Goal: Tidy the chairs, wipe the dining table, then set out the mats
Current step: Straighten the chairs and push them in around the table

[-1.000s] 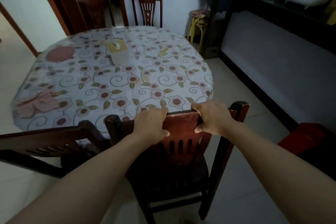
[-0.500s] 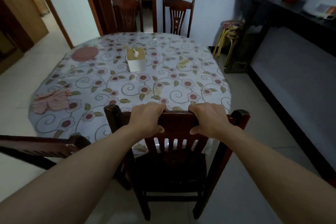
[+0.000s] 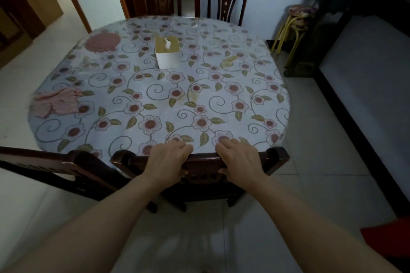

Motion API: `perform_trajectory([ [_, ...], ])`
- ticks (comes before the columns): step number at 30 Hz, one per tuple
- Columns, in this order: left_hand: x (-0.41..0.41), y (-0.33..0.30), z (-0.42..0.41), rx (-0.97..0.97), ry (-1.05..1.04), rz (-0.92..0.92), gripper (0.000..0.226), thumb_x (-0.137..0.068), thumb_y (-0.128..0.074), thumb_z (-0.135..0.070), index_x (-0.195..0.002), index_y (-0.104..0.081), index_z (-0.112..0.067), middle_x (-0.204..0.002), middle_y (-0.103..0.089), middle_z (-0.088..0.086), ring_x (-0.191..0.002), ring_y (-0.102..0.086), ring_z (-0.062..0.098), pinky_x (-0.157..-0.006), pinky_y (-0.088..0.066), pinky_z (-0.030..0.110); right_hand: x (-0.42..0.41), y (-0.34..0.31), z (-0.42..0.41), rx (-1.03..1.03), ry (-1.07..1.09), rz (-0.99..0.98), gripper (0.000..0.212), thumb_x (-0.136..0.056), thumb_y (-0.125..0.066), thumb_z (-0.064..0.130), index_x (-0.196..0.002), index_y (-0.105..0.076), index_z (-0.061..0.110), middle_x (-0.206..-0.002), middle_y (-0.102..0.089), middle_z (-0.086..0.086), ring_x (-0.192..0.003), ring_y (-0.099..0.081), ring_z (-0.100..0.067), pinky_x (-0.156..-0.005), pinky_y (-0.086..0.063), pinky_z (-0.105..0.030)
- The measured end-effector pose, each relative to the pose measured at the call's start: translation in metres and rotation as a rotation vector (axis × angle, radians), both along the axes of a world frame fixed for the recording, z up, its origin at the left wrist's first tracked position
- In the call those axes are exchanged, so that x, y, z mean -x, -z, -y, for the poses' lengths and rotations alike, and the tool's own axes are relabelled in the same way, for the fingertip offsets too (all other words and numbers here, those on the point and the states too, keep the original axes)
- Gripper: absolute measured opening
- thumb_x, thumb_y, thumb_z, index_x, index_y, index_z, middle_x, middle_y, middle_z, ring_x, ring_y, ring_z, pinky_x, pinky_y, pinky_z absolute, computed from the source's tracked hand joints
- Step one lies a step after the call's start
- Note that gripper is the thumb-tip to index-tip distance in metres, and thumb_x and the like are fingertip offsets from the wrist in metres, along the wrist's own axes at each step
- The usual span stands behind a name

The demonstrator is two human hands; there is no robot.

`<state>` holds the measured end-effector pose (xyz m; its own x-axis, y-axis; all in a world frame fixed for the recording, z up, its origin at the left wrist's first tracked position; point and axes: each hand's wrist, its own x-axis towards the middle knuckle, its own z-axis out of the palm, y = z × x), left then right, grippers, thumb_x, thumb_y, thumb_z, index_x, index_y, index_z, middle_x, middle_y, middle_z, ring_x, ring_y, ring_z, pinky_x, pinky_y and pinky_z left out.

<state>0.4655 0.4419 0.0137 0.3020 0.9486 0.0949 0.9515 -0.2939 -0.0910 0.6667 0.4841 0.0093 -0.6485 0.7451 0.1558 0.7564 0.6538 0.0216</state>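
Both sets of fingers (image 3: 177, 147) curl over the top rail of the dark wooden chair (image 3: 199, 162), left hand (image 3: 167, 162) and right hand (image 3: 239, 159) gripping it, probably to push it under the round flowery bench (image 3: 159, 95) just ahead.

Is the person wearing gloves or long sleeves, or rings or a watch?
No. The left hand and right hand are bare, with no gloves, and no rings or watch that I can see. Both forearms are uncovered too; no sleeve shows anywhere in the head view.
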Motion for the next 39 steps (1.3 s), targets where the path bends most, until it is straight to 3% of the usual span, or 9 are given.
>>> perform_trajectory([
  [4,0.016,0.017,0.023,0.077,0.004,-0.004,0.053,-0.033,-0.09,-0.03,-0.065,-0.049,-0.018,-0.058,-0.051,-0.004,-0.047,-0.048,0.017,-0.039,-0.022,0.023,0.017,0.01,0.026,0.002,-0.025,-0.023,0.058,-0.032,-0.093,0.033,-0.071,-0.053,0.018,-0.065,-0.055,0.003,-0.053,-0.052,-0.018,-0.04,-0.029,-0.024],
  [10,0.018,0.019,0.036,0.038,0.062,0.029,0.051,-0.034,-0.089,-0.031,-0.067,-0.054,-0.019,-0.058,-0.051,-0.003,-0.047,-0.048,0.016,-0.043,-0.009,0.019,0.019,0.019,0.044,-0.001,0.044,-0.01,0.055,-0.034,-0.091,0.028,-0.073,-0.054,0.019,-0.065,-0.054,0.003,-0.054,-0.05,-0.016,-0.042,-0.028,-0.024],
  [14,0.006,0.029,0.04,0.034,0.144,0.077,0.049,-0.04,-0.087,-0.033,-0.079,-0.059,-0.021,-0.067,-0.056,-0.003,-0.054,-0.053,0.017,-0.037,-0.028,0.024,0.005,0.024,0.056,0.016,0.106,-0.015,0.054,-0.035,-0.089,0.022,-0.078,-0.058,0.017,-0.069,-0.058,0.001,-0.058,-0.055,-0.02,-0.043,-0.036,-0.025],
  [20,-0.017,0.038,0.05,0.078,0.204,0.15,0.042,-0.053,-0.082,-0.029,-0.084,-0.055,-0.02,-0.079,-0.061,0.0,-0.067,-0.058,0.021,-0.046,-0.047,0.031,-0.016,0.024,0.076,-0.031,0.156,0.012,0.04,-0.039,-0.083,0.014,-0.072,-0.061,0.017,-0.069,-0.059,0.002,-0.06,-0.057,-0.02,-0.043,-0.022,-0.022],
  [24,-0.013,0.038,0.054,0.114,0.162,0.148,0.039,-0.057,-0.08,-0.033,-0.086,-0.057,-0.019,-0.083,-0.062,-0.001,-0.071,-0.058,0.022,-0.049,-0.047,0.031,-0.014,0.024,0.082,-0.034,0.159,0.012,0.043,-0.036,-0.084,0.013,-0.07,-0.059,0.018,-0.068,-0.058,0.002,-0.06,-0.057,-0.02,-0.044,-0.02,-0.021],
  [28,-0.008,0.036,0.061,0.199,0.021,0.216,0.032,-0.076,-0.067,-0.04,-0.1,-0.056,-0.02,-0.101,-0.063,-0.002,-0.092,-0.059,0.022,-0.073,-0.051,0.037,-0.015,0.023,0.083,-0.013,0.174,0.004,0.045,-0.034,-0.084,0.01,-0.069,-0.056,0.017,-0.067,-0.058,0.003,-0.06,-0.056,-0.02,-0.043,-0.024,-0.021],
  [33,0.005,0.037,0.067,0.221,0.04,0.191,0.035,-0.072,-0.072,-0.032,-0.102,-0.059,-0.02,-0.096,-0.067,0.002,-0.086,-0.064,0.027,-0.066,-0.053,0.037,-0.014,0.026,0.091,0.004,0.192,0.006,0.048,-0.03,-0.087,0.01,-0.066,-0.056,0.016,-0.064,-0.057,0.001,-0.053,-0.055,-0.021,-0.041,-0.025,-0.019],
  [39,-0.012,0.027,0.047,0.252,0.048,0.066,0.035,-0.081,-0.063,-0.032,-0.112,-0.053,-0.022,-0.103,-0.062,0.002,-0.094,-0.06,0.025,-0.072,-0.046,0.034,-0.025,0.03,0.099,0.038,0.294,0.041,0.051,-0.028,-0.09,0.018,-0.067,-0.057,0.017,-0.063,-0.055,0.003,-0.052,-0.054,-0.019,-0.045,-0.023,-0.02],
])
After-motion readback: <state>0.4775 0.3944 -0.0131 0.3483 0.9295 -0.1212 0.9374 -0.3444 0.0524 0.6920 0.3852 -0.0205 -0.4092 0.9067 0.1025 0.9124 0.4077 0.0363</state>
